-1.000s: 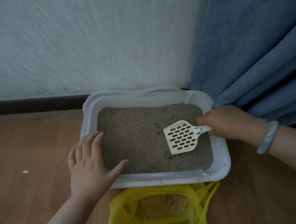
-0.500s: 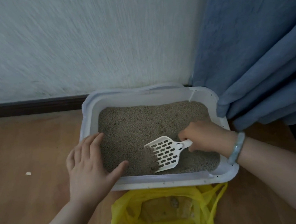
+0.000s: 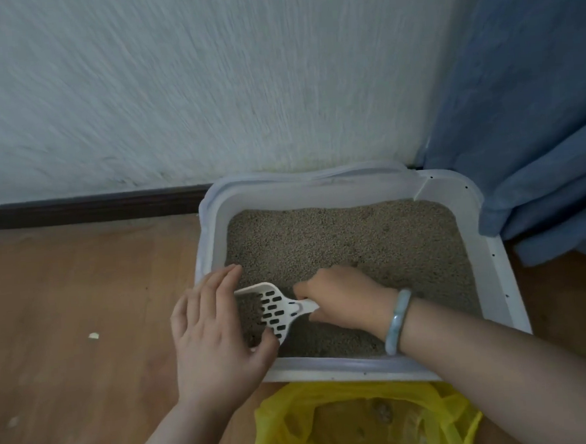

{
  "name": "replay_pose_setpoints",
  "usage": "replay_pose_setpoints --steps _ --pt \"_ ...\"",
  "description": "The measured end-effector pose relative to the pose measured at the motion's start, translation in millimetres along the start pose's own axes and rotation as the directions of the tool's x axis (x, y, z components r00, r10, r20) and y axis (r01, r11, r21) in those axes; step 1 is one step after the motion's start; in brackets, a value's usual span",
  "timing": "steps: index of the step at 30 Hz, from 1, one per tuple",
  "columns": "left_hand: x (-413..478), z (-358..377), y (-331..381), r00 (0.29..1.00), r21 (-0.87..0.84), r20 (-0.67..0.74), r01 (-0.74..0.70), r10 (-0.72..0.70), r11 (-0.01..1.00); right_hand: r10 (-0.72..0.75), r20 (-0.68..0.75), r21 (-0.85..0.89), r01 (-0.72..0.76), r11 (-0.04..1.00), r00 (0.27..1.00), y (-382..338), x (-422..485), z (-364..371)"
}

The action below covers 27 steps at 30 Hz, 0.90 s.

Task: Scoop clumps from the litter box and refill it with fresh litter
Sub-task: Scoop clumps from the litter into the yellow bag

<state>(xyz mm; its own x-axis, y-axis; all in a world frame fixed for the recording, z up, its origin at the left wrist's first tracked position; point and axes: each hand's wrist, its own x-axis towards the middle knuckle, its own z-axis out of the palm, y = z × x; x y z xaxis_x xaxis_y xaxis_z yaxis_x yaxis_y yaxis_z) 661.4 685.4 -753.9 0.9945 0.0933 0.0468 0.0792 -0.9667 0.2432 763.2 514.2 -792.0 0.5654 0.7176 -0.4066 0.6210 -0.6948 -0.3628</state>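
Right hand is wrapped tight round the handle of the white scoop, down in the near-left corner of the litter box; the slotted head sits in the grey litter with a load banked against its front lip.

Left hand lies flat on that corner of the rim, fingers straight, thumb spread toward the scoop and just about touching its edge; it grips nothing and, I'd say, is there to pin the box to the floor.

To do this well: raise the head level, not nose-down, so the load doesn't slide off the lip; give it a small sideways shake above the litter so loose grains drop through the slots and only clumps ride; I cannot tell whether this load holds a clump at all.

Then pass over the near rim to the yellow bag, open just beside the box; a slow carry spills least.

The scoop's long axis runs left to right along the near wall; the head points left at the left hand, and the handle runs right into the fist.
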Motion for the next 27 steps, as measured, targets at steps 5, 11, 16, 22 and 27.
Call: replay_pose_setpoints --steps 5,11,16,22,27 --pt "-0.1 1.4 -0.7 1.0 -0.024 -0.007 -0.015 0.015 1.0 0.03 0.075 0.312 -0.052 0.949 0.997 12.0 4.5 14.4" --pt "-0.1 1.6 -2.0 1.0 -0.016 0.001 -0.013 0.013 1.0 0.132 0.01 0.442 -0.123 0.888 0.991 27.0 -11.3 12.0" --pt "-0.6 2.7 -0.9 1.0 -0.014 -0.01 0.001 -0.001 1.0 0.233 -0.146 0.279 -0.186 0.942 0.961 44.8 -30.4 -1.2" --pt "-1.1 2.7 -2.9 1.0 -0.005 -0.021 -0.006 0.006 1.0 0.289 -0.157 0.351 -0.22 0.91 0.945 44.8 -44.4 -4.7" --pt "-1.5 2.6 -4.2 1.0 0.004 -0.009 -0.014 0.014 1.0 0.355 -0.148 0.415 -0.268 0.869 0.923 45.3 -73.2 -10.1"
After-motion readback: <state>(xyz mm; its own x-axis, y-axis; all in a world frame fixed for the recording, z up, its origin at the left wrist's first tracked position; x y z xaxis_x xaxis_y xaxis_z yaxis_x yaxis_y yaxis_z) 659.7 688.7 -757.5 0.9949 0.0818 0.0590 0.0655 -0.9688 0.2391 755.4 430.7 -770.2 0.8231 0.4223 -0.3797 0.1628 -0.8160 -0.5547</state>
